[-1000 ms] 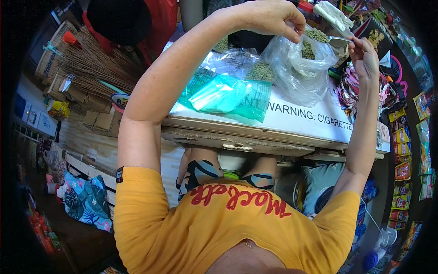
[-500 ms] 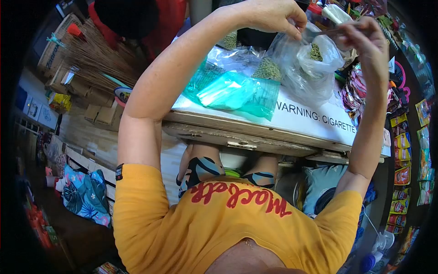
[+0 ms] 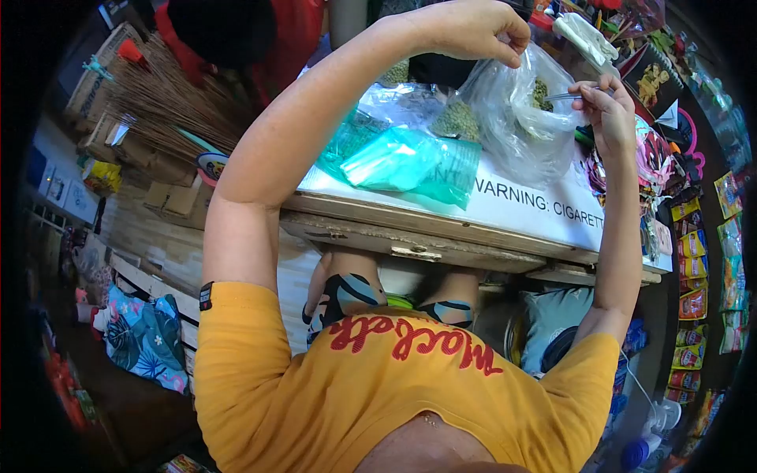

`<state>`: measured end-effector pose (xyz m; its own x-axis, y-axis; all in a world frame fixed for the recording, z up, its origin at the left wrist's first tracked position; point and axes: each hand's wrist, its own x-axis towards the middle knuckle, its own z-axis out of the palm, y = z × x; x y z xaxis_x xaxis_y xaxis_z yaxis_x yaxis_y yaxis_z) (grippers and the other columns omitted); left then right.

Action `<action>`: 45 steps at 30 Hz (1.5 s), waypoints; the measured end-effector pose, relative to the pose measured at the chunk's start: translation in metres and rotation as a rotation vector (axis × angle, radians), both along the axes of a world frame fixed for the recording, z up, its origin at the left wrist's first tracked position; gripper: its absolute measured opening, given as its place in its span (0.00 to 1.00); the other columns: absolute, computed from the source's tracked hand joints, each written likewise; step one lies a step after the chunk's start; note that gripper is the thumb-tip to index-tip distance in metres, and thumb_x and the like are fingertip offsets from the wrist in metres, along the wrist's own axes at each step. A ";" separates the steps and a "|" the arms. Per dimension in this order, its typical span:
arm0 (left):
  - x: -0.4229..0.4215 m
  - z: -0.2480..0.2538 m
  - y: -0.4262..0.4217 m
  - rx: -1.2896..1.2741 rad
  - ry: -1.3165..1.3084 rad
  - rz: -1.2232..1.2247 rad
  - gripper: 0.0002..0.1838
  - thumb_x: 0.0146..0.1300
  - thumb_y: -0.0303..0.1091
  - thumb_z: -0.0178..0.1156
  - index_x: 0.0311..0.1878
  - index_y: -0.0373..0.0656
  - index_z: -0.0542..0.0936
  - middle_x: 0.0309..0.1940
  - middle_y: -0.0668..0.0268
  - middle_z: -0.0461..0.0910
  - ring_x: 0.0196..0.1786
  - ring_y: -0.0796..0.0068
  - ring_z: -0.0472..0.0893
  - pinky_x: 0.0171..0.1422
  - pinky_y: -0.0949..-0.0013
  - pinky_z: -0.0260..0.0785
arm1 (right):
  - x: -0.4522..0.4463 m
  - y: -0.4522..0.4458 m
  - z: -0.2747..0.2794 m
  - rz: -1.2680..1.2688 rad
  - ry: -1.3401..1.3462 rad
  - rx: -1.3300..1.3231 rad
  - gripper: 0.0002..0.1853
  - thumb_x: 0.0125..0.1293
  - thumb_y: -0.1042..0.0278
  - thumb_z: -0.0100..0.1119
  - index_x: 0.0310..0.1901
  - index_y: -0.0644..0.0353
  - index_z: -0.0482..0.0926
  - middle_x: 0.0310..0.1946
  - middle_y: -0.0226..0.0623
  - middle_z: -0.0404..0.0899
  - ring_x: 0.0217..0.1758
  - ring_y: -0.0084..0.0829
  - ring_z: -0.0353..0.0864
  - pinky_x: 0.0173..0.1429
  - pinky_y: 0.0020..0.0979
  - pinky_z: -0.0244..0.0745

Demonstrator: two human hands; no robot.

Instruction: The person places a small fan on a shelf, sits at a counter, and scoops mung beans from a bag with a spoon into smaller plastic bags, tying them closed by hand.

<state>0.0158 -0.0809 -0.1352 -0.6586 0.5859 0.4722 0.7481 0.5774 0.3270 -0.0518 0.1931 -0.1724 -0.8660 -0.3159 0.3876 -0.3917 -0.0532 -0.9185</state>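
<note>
In my right hand (image 3: 609,114) is a thin metal spoon (image 3: 564,96), pinched by its handle, with its far end at the mouth of a clear plastic bag (image 3: 544,150). Small green beans, like mung beans (image 3: 541,93), show inside that bag. Up and to the left, my left hand (image 3: 489,33) is closed in a pinch just above the bag's rim; what its fingertips hold is too small to make out. Beside the open bag lies a clear packet of the same green beans (image 3: 456,122). A green plastic bag (image 3: 402,162) rests nearer the table's front edge.
The white tabletop (image 3: 544,201) carries printed warning text. A white roll-like bundle (image 3: 587,39) and wrapped goods (image 3: 650,158) crowd the right. Sachets (image 3: 692,268) hang farther right. A stick broom (image 3: 173,102) is at left, near a person in red (image 3: 296,47).
My right hand has come down and slightly left with the spoon, whose far end has moved from near my left hand to the bag's mouth. My left hand stays nearly still.
</note>
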 end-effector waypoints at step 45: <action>-0.001 -0.002 0.007 0.011 -0.132 -0.043 0.11 0.56 0.33 0.62 0.35 0.33 0.79 0.27 0.53 0.80 0.33 0.63 0.80 0.40 0.64 0.70 | 0.029 -0.034 0.035 0.129 0.271 0.077 0.10 0.63 0.79 0.56 0.37 0.56 0.65 0.39 0.46 0.82 0.32 0.27 0.81 0.41 0.22 0.76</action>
<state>0.0144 -0.0742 -0.1373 -0.6900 0.6100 0.3895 0.7219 0.5415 0.4309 -0.0228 0.1596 -0.1375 -0.6851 -0.4540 0.5696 -0.6173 -0.0532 -0.7849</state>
